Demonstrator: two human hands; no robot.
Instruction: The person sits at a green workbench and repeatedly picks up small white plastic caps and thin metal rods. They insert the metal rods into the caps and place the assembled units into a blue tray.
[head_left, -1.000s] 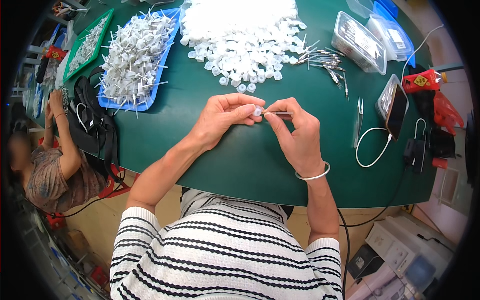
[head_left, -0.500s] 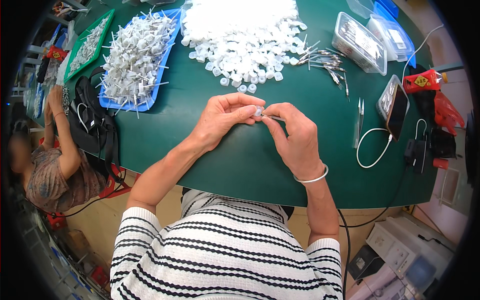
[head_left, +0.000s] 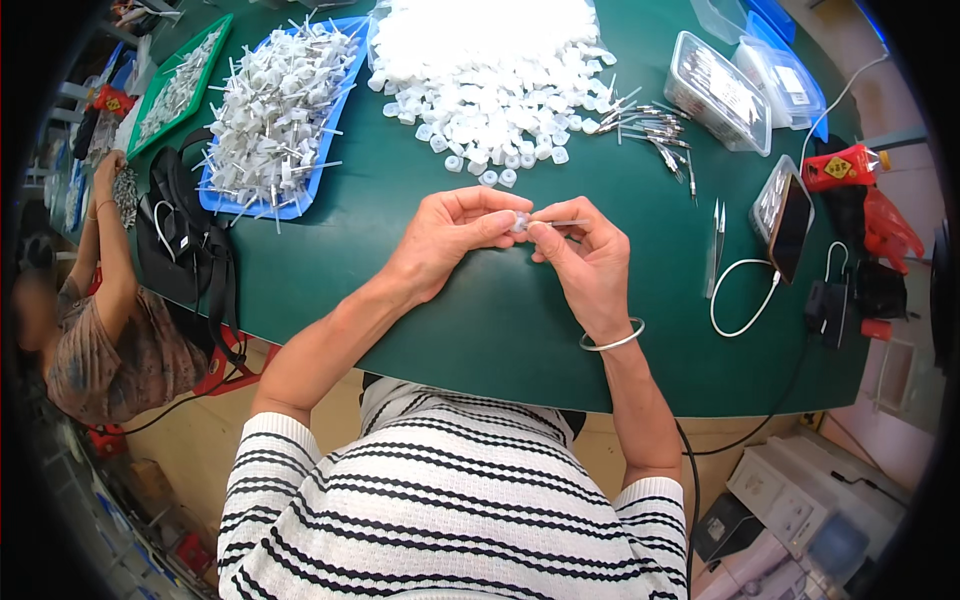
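My left hand pinches a small translucent white plastic cap between thumb and fingers. Close against it, my right hand grips a thin metal-and-white pin, its inner end at the cap. Fingertips hide how far the pin sits in the cap. Beyond my hands lies a large heap of similar white caps. A scatter of loose metal pins lies to the right of that heap. To the left, a blue tray is piled with caps that have pins through them.
A green tray stands far left, beside a black bag. On the right are a clear box of pins, tweezers, a phone and a white cable. A co-worker sits at the left.
My right hand has turned slightly and its fingers have shifted on the pin against the cap. My left hand stays almost still. The co-worker's arms have moved a little.
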